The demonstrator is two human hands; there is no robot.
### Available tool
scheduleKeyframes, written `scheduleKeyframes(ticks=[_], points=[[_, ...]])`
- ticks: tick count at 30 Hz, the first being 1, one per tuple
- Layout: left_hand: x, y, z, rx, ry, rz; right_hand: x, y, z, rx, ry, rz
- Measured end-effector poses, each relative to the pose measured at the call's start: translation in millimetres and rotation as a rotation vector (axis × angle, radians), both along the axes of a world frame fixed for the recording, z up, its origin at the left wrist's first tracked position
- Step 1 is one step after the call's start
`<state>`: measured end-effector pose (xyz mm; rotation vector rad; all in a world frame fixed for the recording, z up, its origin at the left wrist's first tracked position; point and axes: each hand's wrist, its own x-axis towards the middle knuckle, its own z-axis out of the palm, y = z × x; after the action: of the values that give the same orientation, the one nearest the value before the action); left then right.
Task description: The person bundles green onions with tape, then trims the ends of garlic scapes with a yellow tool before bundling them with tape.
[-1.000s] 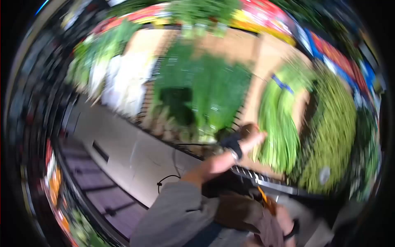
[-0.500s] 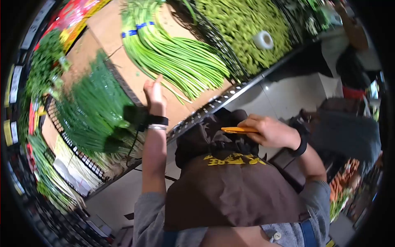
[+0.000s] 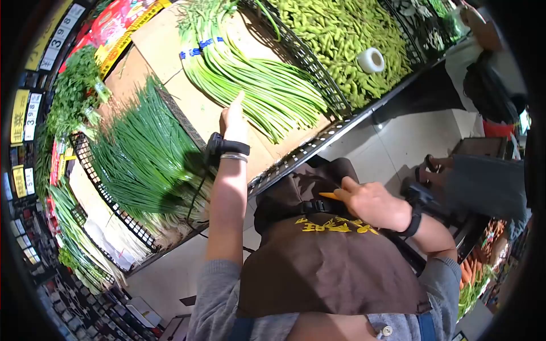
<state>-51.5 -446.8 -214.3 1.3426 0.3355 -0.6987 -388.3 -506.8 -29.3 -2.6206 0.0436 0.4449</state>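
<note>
My left hand (image 3: 233, 119) reaches over the display, one finger stretched out against the left edge of the long green garlic scapes (image 3: 261, 85). Its other fingers are partly hidden behind the back of the hand. Blue bands (image 3: 200, 48) tie the scapes into bundles, which lie on brown cardboard (image 3: 264, 162). Closed in front of the brown apron (image 3: 330, 267), my right hand (image 3: 372, 204) grips a slim orange utility knife (image 3: 329, 195), of which only the tip end shows.
Chives (image 3: 145, 148) fill the section left of the scapes. Green soybean pods (image 3: 341, 45) lie at the right, a white tape roll (image 3: 371, 60) on top. A metal edge (image 3: 318, 142) runs along the stand's front. Another person's arm (image 3: 486, 31) shows at far right.
My left hand has moved up to the edge of the scapes, and a loose stem end no longer shows beside it. My right hand has turned, covering more of the orange knife. The view has shifted.
</note>
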Motion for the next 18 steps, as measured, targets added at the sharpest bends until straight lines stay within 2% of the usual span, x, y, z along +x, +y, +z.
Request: scheduleKeyframes(ticks=[1, 3, 5, 7, 9, 11, 13, 15, 17, 18], points=[[-2, 1, 3, -0.006, -0.026, -0.038, 4, 4, -10, -0.021, -0.032, 0.022], [-7, -4, 7, -0.059, -0.012, 0.033, 14, 15, -16, -0.169, -0.007, 0.091], [-8, -5, 11, -0.140, 0.023, 0.128, 25, 17, -13, -0.228, 0.034, 0.170], [2, -4, 8, -0.166, 0.050, 0.128, 30, 13, 1, -0.238, 0.062, 0.219], [7, -1, 7, -0.177, 0.110, -0.019, 31, 8, 13, -0.251, 0.100, 0.273], [5, 2, 7, -0.197, 0.036, -0.020, 29, 4, 19, -0.233, 0.104, 0.225], [11, 4, -2, -0.102, -0.014, -0.047, 29, 3, 4, -0.162, 0.100, 0.193], [15, 11, -16, -0.136, -0.086, -0.053, 30, 4, -8, 0.048, -0.041, 0.100], [16, 20, -10, -0.077, -0.084, -0.037, 29, 4, -5, 0.083, -0.078, 0.092], [16, 24, -11, -0.016, -0.193, -0.064, 28, 1, 1, 0.084, -0.095, 0.063]])
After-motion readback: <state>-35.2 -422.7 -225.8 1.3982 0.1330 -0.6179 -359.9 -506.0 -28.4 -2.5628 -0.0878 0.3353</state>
